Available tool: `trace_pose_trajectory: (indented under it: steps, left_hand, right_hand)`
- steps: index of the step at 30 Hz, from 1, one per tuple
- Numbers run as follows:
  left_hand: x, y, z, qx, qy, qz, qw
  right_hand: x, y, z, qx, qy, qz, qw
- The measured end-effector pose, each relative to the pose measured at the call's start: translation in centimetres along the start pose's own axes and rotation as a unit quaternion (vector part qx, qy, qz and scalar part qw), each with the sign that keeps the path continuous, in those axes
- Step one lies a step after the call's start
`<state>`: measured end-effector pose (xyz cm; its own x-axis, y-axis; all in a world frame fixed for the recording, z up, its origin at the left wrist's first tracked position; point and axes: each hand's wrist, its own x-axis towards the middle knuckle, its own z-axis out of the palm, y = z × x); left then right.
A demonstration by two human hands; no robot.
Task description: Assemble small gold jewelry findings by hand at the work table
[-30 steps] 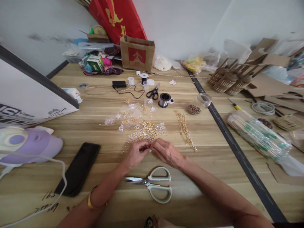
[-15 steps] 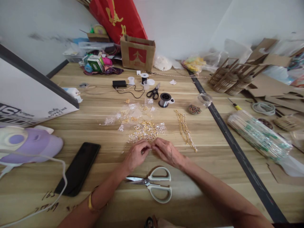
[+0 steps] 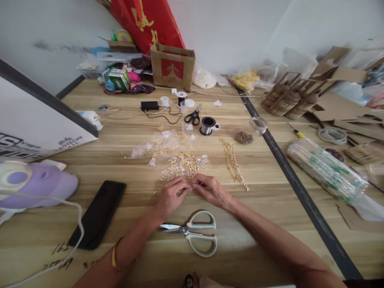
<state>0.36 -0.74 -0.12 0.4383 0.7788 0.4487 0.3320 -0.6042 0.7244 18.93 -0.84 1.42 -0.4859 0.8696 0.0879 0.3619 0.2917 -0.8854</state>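
My left hand [image 3: 173, 197] and my right hand [image 3: 210, 189] meet fingertip to fingertip just in front of a pile of gold and silvery beads [image 3: 181, 163]. Both are closed in a pinch. Whatever sits between the fingers is too small to make out. Nearer to me, below the hands, lie scissors with pale handles [image 3: 192, 233], blades pointing left. Gold bead chains [image 3: 233, 165] are stretched out to the right of my right hand. Behind the pile are small clear bags [image 3: 168, 141] with more beads and findings.
A black phone [image 3: 98, 214] and a purple-and-white device [image 3: 39, 182] with a white cable are at left. Farther back stand a wire spool [image 3: 208, 125], black scissors [image 3: 193, 116] and a jar of dark beads [image 3: 246, 137]. Wrapped sticks [image 3: 325, 168] lie at right.
The hands stay together at nearly the same spot, with the fingers shifting only slightly. The whole view has moved a little; nothing else on the table differs.
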Motion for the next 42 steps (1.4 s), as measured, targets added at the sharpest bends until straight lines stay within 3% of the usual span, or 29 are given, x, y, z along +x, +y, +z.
trace_pose_trajectory:
  steps: [24, 42]
  left_hand:
    - [-0.85, -0.24, -0.01, 0.116, -0.02, 0.124, 0.985]
    - [-0.36, 0.09, 0.08, 0.131, -0.018, 0.089, 0.987]
  right_hand:
    - [0.27, 0.02, -0.47, 0.07, -0.041, 0.062, 0.995]
    - [0.32, -0.1, -0.52, 0.05, -0.034, 0.047, 0.997]
